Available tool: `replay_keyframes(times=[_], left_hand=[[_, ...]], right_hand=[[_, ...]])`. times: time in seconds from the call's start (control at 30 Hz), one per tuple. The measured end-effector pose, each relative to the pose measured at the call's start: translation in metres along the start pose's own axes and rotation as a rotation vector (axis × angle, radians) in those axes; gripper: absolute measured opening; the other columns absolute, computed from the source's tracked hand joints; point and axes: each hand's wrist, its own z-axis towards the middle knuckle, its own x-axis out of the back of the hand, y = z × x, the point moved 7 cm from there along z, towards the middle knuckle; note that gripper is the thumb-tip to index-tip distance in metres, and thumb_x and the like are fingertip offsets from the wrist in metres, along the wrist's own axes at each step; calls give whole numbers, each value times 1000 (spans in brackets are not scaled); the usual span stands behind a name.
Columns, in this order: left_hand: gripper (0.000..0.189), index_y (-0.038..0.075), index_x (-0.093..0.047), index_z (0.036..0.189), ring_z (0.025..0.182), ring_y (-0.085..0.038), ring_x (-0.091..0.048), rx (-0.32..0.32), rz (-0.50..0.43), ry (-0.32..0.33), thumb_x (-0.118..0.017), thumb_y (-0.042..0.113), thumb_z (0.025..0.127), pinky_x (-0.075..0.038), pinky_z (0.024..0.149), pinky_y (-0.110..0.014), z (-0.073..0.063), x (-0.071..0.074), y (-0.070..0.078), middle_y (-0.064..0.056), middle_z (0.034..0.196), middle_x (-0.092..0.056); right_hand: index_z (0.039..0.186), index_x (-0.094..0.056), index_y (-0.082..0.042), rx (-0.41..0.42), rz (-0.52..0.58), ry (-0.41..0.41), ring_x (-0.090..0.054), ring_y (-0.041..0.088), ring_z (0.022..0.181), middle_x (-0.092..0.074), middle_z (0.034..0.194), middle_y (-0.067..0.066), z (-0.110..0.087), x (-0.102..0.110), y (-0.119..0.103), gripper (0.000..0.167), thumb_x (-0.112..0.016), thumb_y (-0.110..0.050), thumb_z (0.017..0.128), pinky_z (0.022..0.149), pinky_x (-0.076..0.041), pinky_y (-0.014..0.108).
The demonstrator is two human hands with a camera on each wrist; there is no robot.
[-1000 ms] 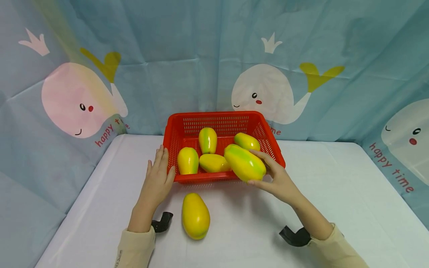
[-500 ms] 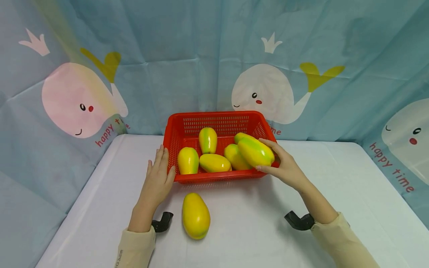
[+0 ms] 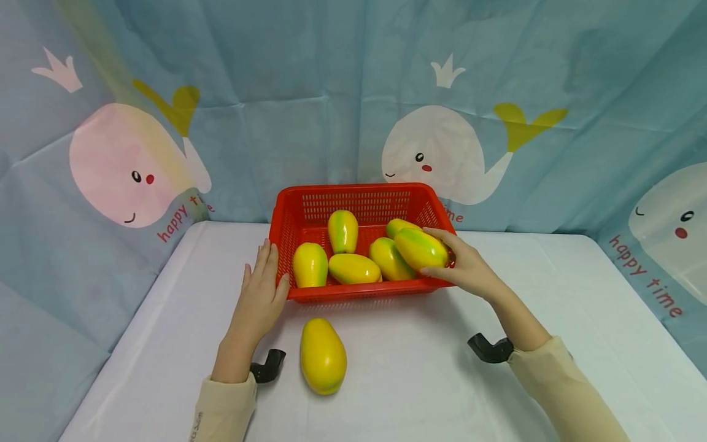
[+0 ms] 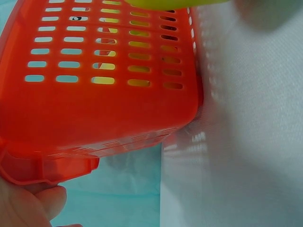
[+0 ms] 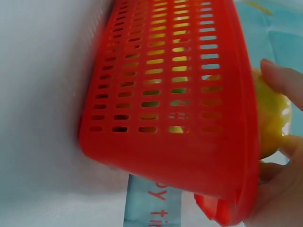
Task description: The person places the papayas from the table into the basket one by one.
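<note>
In the head view my right hand (image 3: 463, 263) holds a yellow-green papaya (image 3: 421, 248) over the right end of the red basket (image 3: 331, 294), thumb toward the front and fingers behind. This papaya overlaps two others lying there. In the right wrist view the held papaya (image 5: 272, 116) shows just past the basket's rim. My left hand (image 3: 261, 294) rests along the basket's left edge with fingers extended and thumb near the front corner; part of it appears beside the rim's lug (image 4: 66, 169) in the left wrist view. Another papaya (image 3: 323, 356) lies on the table in front.
Several papayas lie in the basket, among them one upright at the back (image 3: 342, 231) and one at the left (image 3: 310, 265). A white cloth (image 3: 397, 368) covers the table. A blue whale-print curtain (image 3: 309, 92) hangs behind. Black wrist mounts (image 3: 490, 348) stick out from both forearms.
My right hand has carried the held papaya rightward, then lowered it into the basket's right end, uncovering another papaya. The left hand has stayed on the basket's edge.
</note>
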Motion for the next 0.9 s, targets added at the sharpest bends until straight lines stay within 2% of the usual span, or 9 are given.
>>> replay_keyframes(times=[0.3, 0.47, 0.77, 0.9], left_hand=[[63, -8, -21, 146, 142, -35, -12, -1, 0, -3, -48, 19, 95, -7, 109, -60, 0, -1, 0, -21, 155, -13], [62, -9, -21, 145, 142, -37, -12, -3, -4, -3, -48, 18, 96, -7, 109, -61, 0, 1, 0, -22, 155, -12], [63, -8, -22, 146, 141, -36, -13, 3, 1, -3, -49, 19, 95, -8, 109, -61, 0, 0, 0, -21, 155, -13], [63, -7, -22, 146, 142, -35, -12, 7, 2, -9, -49, 19, 95, -8, 109, -61, 1, -2, 0, -20, 155, -12]], right_hand=[[142, -35, -11, 19, -99, 4, -48, 29, 112, -46, 134, 12, 16, -8, -3, 74, -74, -26, 81, 93, -44, 51], [141, -34, -7, 17, -115, -6, -47, 30, 113, -45, 133, 13, 30, -11, -3, 74, -74, -22, 81, 95, -43, 50], [141, -32, -17, -78, -8, 2, -45, 31, 117, -44, 135, 11, 52, -14, 7, 75, -74, -25, 80, 96, -43, 51], [142, -33, -21, -121, 47, 8, -44, 31, 118, -44, 135, 10, 54, -13, 12, 76, -75, -29, 80, 96, -43, 50]])
